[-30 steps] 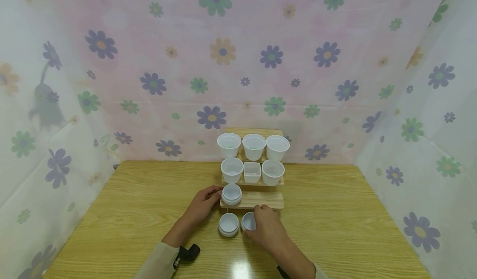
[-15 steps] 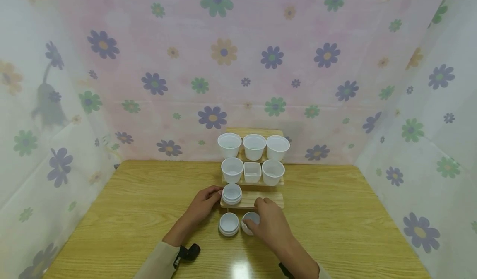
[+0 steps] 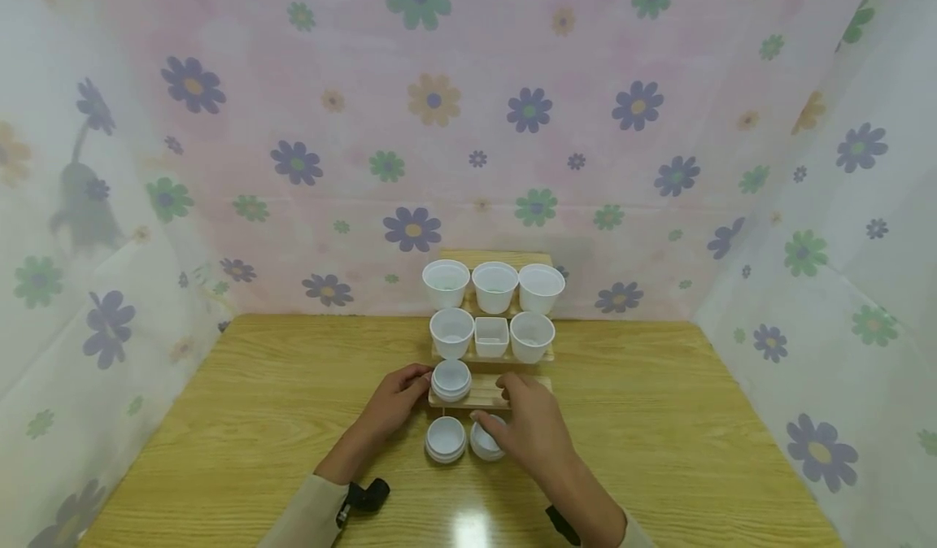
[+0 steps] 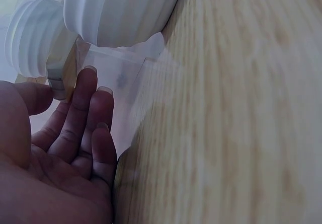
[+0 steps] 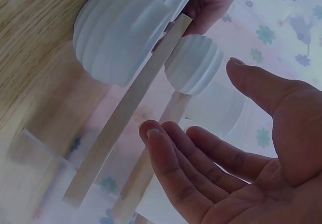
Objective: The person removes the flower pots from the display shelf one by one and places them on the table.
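Observation:
A stepped wooden rack (image 3: 483, 392) stands on the table, one white ribbed pot (image 3: 451, 380) at the left of its lowest step. My left hand (image 3: 395, 402) grips that step's left end; in the left wrist view the thumb and fingers lie around the board end (image 4: 63, 73). Two similar pots stand before the rack, a left pot (image 3: 445, 440) and a right pot (image 3: 485, 445). Over the right pot hovers my right hand (image 3: 538, 430), partly covering it. The right wrist view shows the hand's fingers (image 5: 166, 156) and thumb apart, with nothing between them.
Higher steps carry white round cups (image 3: 494, 286) and one square cup (image 3: 491, 337) between two round ones. Behind the wooden table (image 3: 629, 418) hangs a flowered cloth (image 3: 468, 125), with more cloth along both sides.
My right hand has come away from the right pot, rising slightly toward the lowest step, its thumb and fingers spreading. The left hand stays at the step's end.

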Demonstrator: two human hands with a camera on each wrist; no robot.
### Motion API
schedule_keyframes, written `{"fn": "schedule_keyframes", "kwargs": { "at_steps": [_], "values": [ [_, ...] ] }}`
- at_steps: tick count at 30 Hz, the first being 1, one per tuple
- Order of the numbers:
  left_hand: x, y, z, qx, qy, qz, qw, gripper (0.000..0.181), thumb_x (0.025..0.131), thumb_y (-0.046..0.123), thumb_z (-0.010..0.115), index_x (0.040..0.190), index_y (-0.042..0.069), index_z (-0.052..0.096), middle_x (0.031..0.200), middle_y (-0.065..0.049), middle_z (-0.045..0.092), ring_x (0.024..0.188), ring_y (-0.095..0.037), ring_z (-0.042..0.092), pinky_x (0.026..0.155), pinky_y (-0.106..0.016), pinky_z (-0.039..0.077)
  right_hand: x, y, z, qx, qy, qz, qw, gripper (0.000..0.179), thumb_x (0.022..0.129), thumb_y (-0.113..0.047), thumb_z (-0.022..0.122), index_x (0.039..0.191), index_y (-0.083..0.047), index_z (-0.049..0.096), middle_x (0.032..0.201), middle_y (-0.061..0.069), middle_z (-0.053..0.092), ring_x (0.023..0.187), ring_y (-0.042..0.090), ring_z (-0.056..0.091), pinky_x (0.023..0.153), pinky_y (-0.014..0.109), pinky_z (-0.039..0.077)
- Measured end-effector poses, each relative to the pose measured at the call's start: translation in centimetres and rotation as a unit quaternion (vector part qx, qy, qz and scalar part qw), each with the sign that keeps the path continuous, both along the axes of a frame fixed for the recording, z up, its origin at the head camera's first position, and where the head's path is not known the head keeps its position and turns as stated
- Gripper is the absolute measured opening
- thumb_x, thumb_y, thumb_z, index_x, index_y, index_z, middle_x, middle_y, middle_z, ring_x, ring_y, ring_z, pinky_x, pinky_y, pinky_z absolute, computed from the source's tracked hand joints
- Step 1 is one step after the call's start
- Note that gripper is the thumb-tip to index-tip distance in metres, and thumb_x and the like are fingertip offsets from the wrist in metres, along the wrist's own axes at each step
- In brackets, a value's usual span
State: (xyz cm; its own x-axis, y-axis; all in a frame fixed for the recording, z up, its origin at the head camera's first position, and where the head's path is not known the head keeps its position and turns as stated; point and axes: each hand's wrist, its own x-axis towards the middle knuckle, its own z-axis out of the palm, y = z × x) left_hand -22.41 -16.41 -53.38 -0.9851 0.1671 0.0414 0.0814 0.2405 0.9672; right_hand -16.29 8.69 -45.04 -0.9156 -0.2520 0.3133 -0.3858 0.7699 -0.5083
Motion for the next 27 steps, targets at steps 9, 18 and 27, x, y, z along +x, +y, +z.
{"fn": "schedule_keyframes", "kwargs": {
  "at_steps": [9, 18, 27],
  "values": [
    [-0.1, -0.1, -0.1, -0.005, -0.003, 0.003, 1.0000, 0.028, 0.112, 0.021, 0.057, 0.131, 0.007, 0.072, 0.127, -0.007, 0.074, 0.118, -0.019, 0.066, 0.096, -0.031, 0.052, -0.3, 0.0, 0.0, -0.017, 0.013, 0.009, 0.9997, 0.046, 0.084, -0.030, 0.094, 0.112, -0.003, 0.070, 0.104, 0.010, 0.070, 0.089, 0.022, 0.068, 0.072, 0.034, 0.056],
    [-0.2, -0.1, -0.2, 0.001, -0.012, 0.001, 0.9999, 0.028, 0.112, 0.022, 0.057, 0.132, 0.008, 0.072, 0.127, -0.006, 0.074, 0.116, -0.018, 0.066, 0.096, -0.031, 0.052, -0.7, -0.8, 0.1, -0.036, 0.028, 0.020, 0.9988, 0.043, 0.082, -0.028, 0.095, 0.109, -0.006, 0.070, 0.100, 0.010, 0.068, 0.086, 0.020, 0.063, 0.070, 0.032, 0.052],
    [-0.2, -0.2, -0.3, -0.007, -0.001, 0.003, 1.0000, 0.030, 0.112, 0.025, 0.057, 0.133, 0.008, 0.072, 0.127, -0.006, 0.074, 0.117, -0.018, 0.066, 0.097, -0.034, 0.052, -1.0, -1.6, 0.5, -0.047, 0.025, 0.028, 0.9982, 0.049, 0.082, -0.026, 0.096, 0.117, -0.003, 0.070, 0.108, 0.014, 0.069, 0.090, 0.026, 0.069, 0.073, 0.033, 0.057]
  ]
}}
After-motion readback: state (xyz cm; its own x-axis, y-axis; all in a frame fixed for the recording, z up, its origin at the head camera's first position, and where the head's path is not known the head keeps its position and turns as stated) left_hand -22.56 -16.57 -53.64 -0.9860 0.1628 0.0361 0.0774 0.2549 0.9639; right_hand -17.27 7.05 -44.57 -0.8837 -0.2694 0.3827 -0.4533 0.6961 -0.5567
